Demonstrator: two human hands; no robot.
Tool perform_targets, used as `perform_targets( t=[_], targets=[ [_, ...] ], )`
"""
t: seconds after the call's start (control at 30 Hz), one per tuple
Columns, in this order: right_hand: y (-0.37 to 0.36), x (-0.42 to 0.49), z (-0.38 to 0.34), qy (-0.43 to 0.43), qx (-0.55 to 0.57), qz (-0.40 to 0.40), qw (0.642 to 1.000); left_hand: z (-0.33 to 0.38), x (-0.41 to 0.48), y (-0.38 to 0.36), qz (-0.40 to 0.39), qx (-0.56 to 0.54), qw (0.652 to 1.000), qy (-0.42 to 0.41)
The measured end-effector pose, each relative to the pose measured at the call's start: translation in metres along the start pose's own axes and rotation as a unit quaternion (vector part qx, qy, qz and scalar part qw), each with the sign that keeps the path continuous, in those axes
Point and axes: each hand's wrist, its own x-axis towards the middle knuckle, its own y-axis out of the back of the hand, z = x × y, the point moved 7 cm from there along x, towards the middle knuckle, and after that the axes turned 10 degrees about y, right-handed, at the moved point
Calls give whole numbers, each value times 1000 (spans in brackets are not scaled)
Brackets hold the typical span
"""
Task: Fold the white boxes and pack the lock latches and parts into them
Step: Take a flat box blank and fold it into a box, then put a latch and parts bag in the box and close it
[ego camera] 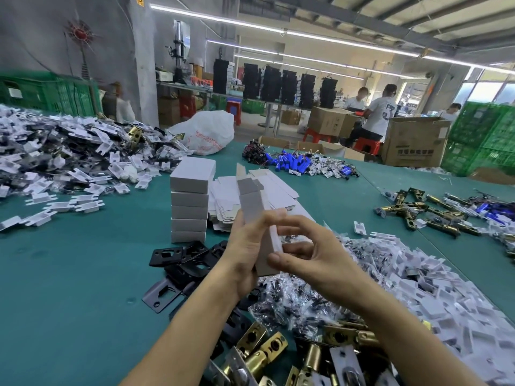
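The left grip (pixel 245 246) and the right grip (pixel 315 254) hold one half-folded white box (pixel 250 204) nearly upright above the green desk (pixel 83 274). Behind it stands a stack of folded boxes (pixel 189 204), and brass latches (pixel 262 349) lie near the forearms.

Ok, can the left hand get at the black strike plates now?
Likely yes for reach: the black strike plates lie uncovered beside the left hand, but it grips the white box.

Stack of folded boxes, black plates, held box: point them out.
stack of folded boxes (pixel 189 211): head view, middle box front.
black plates (pixel 174 259): head view, leftmost plate.
held box (pixel 252 210): head view, side panel.
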Motion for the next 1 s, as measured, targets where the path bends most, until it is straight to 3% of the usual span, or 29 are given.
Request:
perform_targets(
  t=[0.13,0.23,0.4,0.57,0.8,1.0],
  targets=[
    [11,-3,12,-58,-132,-17,989,7,3,15,111,53,991,-58],
    [23,-10,20,-118,-251,-103,955,18,3,32,183,73,975,-106],
    [29,-35,34,-252,-305,-289,872,15,5,35,174,81,977,-91],
    [34,-48,37,-306,-384,-313,813,15,6,43,173,75,976,-111],
    [34,-52,35,-312,-328,-294,842,11,11,42,169,112,973,-107],
    [60,-47,20,-271,-243,-233,902,-2,19,40,149,157,974,-66]
  ],
)
